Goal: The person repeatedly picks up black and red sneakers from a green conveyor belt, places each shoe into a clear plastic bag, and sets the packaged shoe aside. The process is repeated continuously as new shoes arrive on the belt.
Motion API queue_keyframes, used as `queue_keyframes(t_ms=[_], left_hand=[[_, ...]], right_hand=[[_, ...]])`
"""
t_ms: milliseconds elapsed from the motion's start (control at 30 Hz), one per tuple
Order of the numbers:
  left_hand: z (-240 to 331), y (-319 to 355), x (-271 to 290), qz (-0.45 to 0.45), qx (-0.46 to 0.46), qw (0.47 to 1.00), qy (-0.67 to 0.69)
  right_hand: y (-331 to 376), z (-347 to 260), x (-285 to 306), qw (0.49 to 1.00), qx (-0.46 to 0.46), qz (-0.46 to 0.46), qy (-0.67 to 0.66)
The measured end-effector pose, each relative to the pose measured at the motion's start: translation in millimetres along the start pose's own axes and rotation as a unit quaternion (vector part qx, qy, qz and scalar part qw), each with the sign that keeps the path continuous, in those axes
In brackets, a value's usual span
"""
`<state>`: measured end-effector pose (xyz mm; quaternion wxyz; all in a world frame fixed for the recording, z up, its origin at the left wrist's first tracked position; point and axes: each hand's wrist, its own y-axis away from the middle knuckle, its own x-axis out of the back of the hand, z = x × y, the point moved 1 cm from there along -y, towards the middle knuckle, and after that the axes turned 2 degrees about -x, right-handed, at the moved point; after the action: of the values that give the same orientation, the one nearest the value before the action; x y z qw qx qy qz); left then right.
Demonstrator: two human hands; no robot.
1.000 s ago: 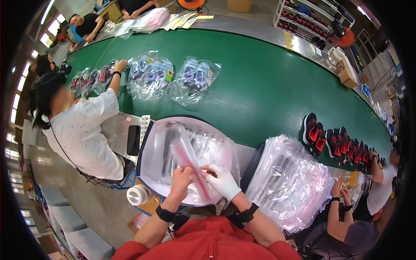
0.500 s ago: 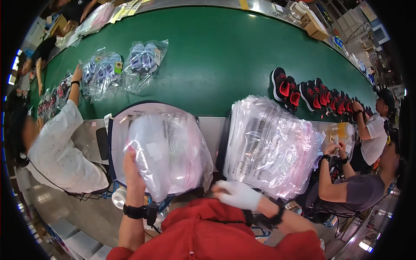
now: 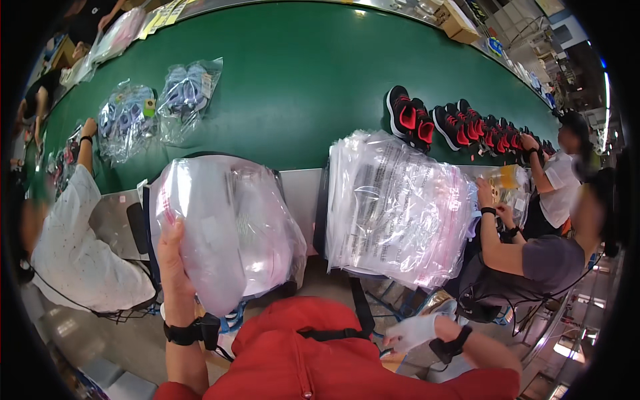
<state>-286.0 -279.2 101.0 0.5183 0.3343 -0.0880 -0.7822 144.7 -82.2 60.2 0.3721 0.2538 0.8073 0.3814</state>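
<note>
1. Step in hand, as judged: a bagging step. The left hand [image 3: 175,263] holds up a clear plastic bag [image 3: 223,233] above the near edge of the bench [image 3: 300,190]. The bag looks puffed out, with pale pink contents showing faintly through the film; what they are cannot be told.

2. Left hand state: its fingers are closed on the bag's left edge, the thumb lying along the film. A black wrist strap [image 3: 190,331] sits below the hand.

3. Right hand state: the right hand [image 3: 415,331], in a white glove, is low at the person's right side, well apart from the bag. It holds nothing visible; whether its fingers are curled or loose cannot be told.

4. Position of the bag: lifted and tilted, in front of the person's chest, just left of a thick stack of flat clear bags [image 3: 393,207] that stands at the bench edge.

5. Surroundings: a green conveyor belt [image 3: 300,80] runs beyond the bench. It carries bagged shoes [image 3: 183,93] at the left and a row of black-and-red shoes [image 3: 460,123] at the right. Other people work on both sides.

6. Next move, as judged: it calls for the right hand to come up and support the bag's free edge, since a one-handed grip on slack film gives poor control.
</note>
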Motion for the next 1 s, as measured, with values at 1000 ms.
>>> queue_keyframes(t_ms=[1000], left_hand=[[34.9, 3.6, -82.9, -0.113, -0.079, 0.989, -0.051]], right_hand=[[226.8, -359.0, 155.4, 0.707, 0.436, 0.529, 0.171]])
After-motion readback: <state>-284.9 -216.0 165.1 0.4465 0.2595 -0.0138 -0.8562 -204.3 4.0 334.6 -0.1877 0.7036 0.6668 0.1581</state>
